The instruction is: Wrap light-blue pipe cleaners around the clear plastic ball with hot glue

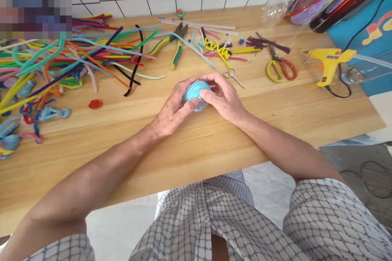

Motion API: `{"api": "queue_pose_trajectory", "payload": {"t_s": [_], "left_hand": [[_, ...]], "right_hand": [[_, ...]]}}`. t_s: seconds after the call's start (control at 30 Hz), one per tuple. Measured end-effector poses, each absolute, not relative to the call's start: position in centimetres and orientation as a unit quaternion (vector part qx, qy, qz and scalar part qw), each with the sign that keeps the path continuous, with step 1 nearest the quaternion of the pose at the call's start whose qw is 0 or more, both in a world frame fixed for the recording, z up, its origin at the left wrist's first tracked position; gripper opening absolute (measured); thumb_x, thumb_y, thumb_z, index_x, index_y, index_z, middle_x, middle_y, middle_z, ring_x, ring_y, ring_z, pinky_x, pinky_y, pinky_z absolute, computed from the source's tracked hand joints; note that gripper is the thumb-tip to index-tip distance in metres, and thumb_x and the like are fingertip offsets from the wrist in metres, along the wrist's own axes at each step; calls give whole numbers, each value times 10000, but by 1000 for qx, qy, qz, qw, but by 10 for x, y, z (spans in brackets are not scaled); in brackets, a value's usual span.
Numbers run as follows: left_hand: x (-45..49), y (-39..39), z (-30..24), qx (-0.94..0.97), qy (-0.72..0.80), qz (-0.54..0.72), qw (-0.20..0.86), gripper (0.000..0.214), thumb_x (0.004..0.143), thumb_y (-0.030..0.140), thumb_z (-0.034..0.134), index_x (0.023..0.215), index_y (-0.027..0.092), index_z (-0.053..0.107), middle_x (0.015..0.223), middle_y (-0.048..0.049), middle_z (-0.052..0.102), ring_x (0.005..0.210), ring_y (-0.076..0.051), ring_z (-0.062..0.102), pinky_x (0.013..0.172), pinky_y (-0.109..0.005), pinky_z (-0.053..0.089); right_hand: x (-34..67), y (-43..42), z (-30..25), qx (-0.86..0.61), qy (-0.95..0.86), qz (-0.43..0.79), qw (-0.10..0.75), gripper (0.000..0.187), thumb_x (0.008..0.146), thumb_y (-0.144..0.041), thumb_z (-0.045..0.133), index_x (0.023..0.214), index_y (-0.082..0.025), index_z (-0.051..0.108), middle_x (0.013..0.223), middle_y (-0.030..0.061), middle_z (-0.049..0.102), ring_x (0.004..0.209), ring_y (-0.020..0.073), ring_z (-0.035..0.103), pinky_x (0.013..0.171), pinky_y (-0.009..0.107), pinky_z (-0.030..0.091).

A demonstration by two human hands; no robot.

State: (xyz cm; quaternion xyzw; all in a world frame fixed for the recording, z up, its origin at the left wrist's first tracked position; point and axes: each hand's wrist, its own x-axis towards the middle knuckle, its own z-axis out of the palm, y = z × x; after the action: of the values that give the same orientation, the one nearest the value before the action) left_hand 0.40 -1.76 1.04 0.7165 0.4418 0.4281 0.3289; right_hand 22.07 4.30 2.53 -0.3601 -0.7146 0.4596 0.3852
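Note:
Between my two hands is a round ball (197,89) wrapped in light blue pipe cleaner, with a clear part showing at its lower side. My left hand (173,110) curls around its left side, the thumb lying on its front. My right hand (225,97) wraps the right side, its thumb pressed on the ball's face. The fingers behind the ball are partly hidden. Small silver scissors (233,76) lie just right of my right hand. Beyond my hands, a light blue pipe cleaner (199,51) stretches across the wooden table (196,151).
Many coloured pipe cleaners (92,61) spread over the left, near a red cap (95,104). Green-yellow pliers (176,45) lie at the back. Scissors with red and yellow handles (280,65) and a corded yellow glue gun (330,63) lie right. A clear ball (275,11) sits behind.

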Motion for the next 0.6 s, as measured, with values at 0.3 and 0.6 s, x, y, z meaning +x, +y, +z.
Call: {"api": "queue_pose_trajectory", "payload": {"t_s": [0.3, 0.6], "left_hand": [[3, -19, 14, 702, 451, 436, 337, 597, 1145, 668, 485, 1618, 311, 558, 1671, -63, 627, 1589, -363, 572, 1340, -618, 501], [5, -16, 12, 703, 440, 432, 354, 672, 1098, 681, 601, 1635, 284, 524, 1673, -108, 606, 1567, -370, 569, 1362, -594, 447]], "right_hand": [[220, 43, 25, -356, -710, 470, 385, 594, 908, -766, 758, 1224, -268, 688, 1281, 76, 786, 1162, 291, 759, 1037, 513, 655], [220, 42, 27, -368, -704, 476, 379, 600, 896, -791, 757, 1213, -287, 686, 1294, 80, 786, 1190, 302, 756, 1047, 517, 658]]}}
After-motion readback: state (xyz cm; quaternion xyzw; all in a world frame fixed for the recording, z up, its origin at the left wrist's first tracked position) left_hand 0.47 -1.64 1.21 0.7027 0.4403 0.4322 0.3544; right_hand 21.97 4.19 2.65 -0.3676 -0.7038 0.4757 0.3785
